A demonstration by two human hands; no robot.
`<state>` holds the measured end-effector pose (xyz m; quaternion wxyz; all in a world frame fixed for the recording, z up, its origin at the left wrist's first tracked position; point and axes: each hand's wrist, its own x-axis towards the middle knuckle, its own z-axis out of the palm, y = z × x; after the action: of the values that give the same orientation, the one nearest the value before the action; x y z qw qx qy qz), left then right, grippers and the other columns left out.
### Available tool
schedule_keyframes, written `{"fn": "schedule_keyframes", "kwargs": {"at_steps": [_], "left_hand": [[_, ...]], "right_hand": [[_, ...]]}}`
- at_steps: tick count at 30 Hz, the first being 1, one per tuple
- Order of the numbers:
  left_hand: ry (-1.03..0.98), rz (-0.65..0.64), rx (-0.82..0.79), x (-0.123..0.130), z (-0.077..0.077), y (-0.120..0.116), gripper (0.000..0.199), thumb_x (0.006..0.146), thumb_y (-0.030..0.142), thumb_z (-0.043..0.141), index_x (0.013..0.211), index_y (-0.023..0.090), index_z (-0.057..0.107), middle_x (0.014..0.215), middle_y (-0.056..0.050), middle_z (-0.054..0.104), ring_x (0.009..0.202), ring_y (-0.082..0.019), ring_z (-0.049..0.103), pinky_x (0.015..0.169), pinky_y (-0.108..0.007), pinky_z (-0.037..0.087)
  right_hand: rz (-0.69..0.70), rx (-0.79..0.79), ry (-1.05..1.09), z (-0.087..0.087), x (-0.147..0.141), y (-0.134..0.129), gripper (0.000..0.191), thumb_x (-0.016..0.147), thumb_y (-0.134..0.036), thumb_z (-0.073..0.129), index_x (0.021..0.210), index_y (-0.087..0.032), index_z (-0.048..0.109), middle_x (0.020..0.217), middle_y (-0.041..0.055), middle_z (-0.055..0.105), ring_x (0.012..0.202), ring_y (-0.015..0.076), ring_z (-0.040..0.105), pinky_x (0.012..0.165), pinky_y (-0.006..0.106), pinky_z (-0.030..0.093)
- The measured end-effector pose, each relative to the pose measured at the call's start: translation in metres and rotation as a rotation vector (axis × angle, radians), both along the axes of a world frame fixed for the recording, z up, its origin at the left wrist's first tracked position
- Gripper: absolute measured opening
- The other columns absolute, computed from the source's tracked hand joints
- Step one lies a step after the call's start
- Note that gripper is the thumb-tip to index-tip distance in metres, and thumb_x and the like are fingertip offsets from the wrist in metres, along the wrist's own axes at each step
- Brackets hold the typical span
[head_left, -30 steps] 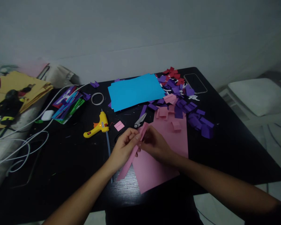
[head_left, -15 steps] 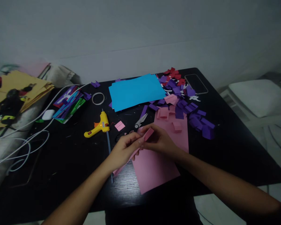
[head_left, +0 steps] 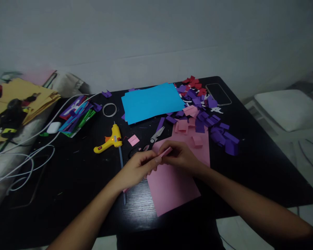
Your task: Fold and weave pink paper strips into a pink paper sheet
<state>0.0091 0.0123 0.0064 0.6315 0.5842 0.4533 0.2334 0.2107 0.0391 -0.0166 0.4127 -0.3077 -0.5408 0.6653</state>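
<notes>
- Clock directions run from the two hands, with 12 o'clock toward the wall.
- The left hand (head_left: 139,168) has its thumb and fingers closed on a narrow pink paper strip (head_left: 165,152); there is no open gap in the pinch.
- The right hand (head_left: 181,158) is at the strip's far end, its fingers curled and closed on the paper, though the exact contact is partly hidden.
- The strip slants from about 1 to 8 o'clock, above the black table (head_left: 250,173); the left hand covers its middle, and its near end shows by the left wrist.
- A large pink sheet (head_left: 172,191) lies partly beneath the hands and spreads toward 5 o'clock, with folded pink pieces (head_left: 182,126) at its far end, toward 1 o'clock.
- Scissors (head_left: 156,135) lie near 12 o'clock, blades slightly apart, their dark handles toward 10.
- A small pink square (head_left: 133,140) is at 10 o'clock; beyond it, between 9 and 10, lies a yellow glue gun (head_left: 112,139) with a glue stick (head_left: 121,159) running back from it.
- Blue sheets (head_left: 152,103) lie stacked at 12 o'clock.
- Red pieces (head_left: 194,83) sit at 1 o'clock, purple pieces (head_left: 217,135) spread from 1 to between 2 and 3, and a phone (head_left: 219,94) lies between 1 and 2.
- A ring (head_left: 109,110) is at 10 o'clock, and white cables (head_left: 31,158) loop around 9.
</notes>
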Motion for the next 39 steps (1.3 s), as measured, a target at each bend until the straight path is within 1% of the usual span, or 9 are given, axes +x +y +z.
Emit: {"fn": "schedule_keyframes", "kwargs": {"at_steps": [4, 7, 9, 12, 17, 23, 27, 32, 39], "left_hand": [[-0.032, -0.049, -0.014, -0.004, 0.002, 0.002, 0.044, 0.103, 0.055, 0.052, 0.091, 0.016, 0.069, 0.072, -0.001, 0.060, 0.056, -0.010, 0.049, 0.051, -0.021, 0.040], [-0.046, -0.052, -0.039, -0.005, 0.001, 0.004, 0.045, 0.103, 0.056, 0.051, 0.093, 0.016, 0.069, 0.072, 0.000, 0.060, 0.054, -0.009, 0.049, 0.050, -0.021, 0.042], [-0.049, -0.042, -0.054, -0.006, -0.001, 0.004, 0.043, 0.103, 0.055, 0.053, 0.092, 0.017, 0.068, 0.072, 0.000, 0.060, 0.053, -0.009, 0.049, 0.048, -0.021, 0.042], [-0.045, -0.020, -0.052, -0.007, -0.004, 0.004, 0.041, 0.100, 0.055, 0.058, 0.088, 0.016, 0.066, 0.069, 0.001, 0.058, 0.051, -0.010, 0.051, 0.043, -0.020, 0.041], [-0.027, 0.039, 0.002, -0.005, -0.003, 0.003, 0.039, 0.098, 0.050, 0.062, 0.081, 0.016, 0.064, 0.061, 0.002, 0.057, 0.045, -0.008, 0.050, 0.042, -0.019, 0.040], [0.007, 0.081, 0.028, -0.004, -0.004, 0.001, 0.035, 0.096, 0.046, 0.067, 0.078, 0.016, 0.063, 0.065, 0.001, 0.064, 0.048, -0.009, 0.057, 0.048, -0.021, 0.043], [0.071, 0.097, 0.082, -0.005, -0.009, 0.001, 0.033, 0.094, 0.045, 0.070, 0.080, 0.015, 0.066, 0.066, 0.000, 0.065, 0.056, -0.011, 0.060, 0.053, -0.022, 0.043], [0.082, 0.096, 0.072, -0.005, -0.010, 0.000, 0.033, 0.095, 0.045, 0.069, 0.080, 0.016, 0.064, 0.065, 0.000, 0.068, 0.052, -0.012, 0.063, 0.053, -0.023, 0.044], [0.161, 0.087, 0.129, -0.003, -0.009, -0.001, 0.031, 0.096, 0.039, 0.067, 0.075, 0.016, 0.065, 0.063, -0.001, 0.069, 0.053, -0.013, 0.065, 0.054, -0.023, 0.046]], "right_hand": [[0.004, -0.023, 0.021, -0.002, 0.003, 0.003, 0.017, 0.083, -0.031, 0.084, 0.080, -0.019, 0.073, 0.073, 0.0006, 0.069, 0.061, 0.0129, 0.063, 0.056, 0.026, 0.050], [-0.014, -0.033, 0.023, -0.004, 0.005, 0.006, 0.018, 0.085, -0.031, 0.082, 0.077, -0.018, 0.073, 0.073, 0.0020, 0.071, 0.059, 0.0125, 0.062, 0.055, 0.026, 0.049], [-0.007, -0.064, 0.053, -0.006, 0.005, 0.006, 0.016, 0.086, -0.032, 0.082, 0.085, -0.018, 0.076, 0.073, 0.0019, 0.071, 0.060, 0.0133, 0.063, 0.056, 0.027, 0.050], [-0.008, -0.126, 0.106, -0.009, 0.005, 0.006, 0.022, 0.089, -0.037, 0.080, 0.099, -0.018, 0.077, 0.074, 0.0022, 0.072, 0.063, 0.0149, 0.067, 0.059, 0.029, 0.054], [0.002, -0.196, 0.191, -0.014, 0.005, 0.006, 0.028, 0.088, -0.038, 0.079, 0.108, -0.019, 0.074, 0.085, 0.0039, 0.076, 0.074, 0.0169, 0.073, 0.068, 0.030, 0.060], [-0.105, -0.179, 0.149, -0.010, 0.003, 0.006, 0.030, 0.080, -0.038, 0.088, 0.098, -0.020, 0.072, 0.079, 0.0012, 0.074, 0.066, 0.0146, 0.070, 0.063, 0.028, 0.060], [-0.167, -0.204, 0.153, -0.012, 0.004, 0.006, 0.026, 0.080, -0.035, 0.088, 0.095, -0.020, 0.074, 0.083, 0.0008, 0.073, 0.067, 0.0142, 0.072, 0.064, 0.028, 0.062], [-0.158, -0.215, 0.169, -0.015, 0.004, 0.005, 0.026, 0.080, -0.034, 0.087, 0.096, -0.019, 0.073, 0.087, 0.0006, 0.073, 0.069, 0.0142, 0.074, 0.066, 0.027, 0.062], [-0.126, -0.252, 0.057, -0.004, 0.000, 0.004, 0.038, 0.079, -0.044, 0.088, 0.096, -0.018, 0.068, 0.082, 0.0007, 0.071, 0.065, 0.0146, 0.074, 0.065, 0.028, 0.062]]}}
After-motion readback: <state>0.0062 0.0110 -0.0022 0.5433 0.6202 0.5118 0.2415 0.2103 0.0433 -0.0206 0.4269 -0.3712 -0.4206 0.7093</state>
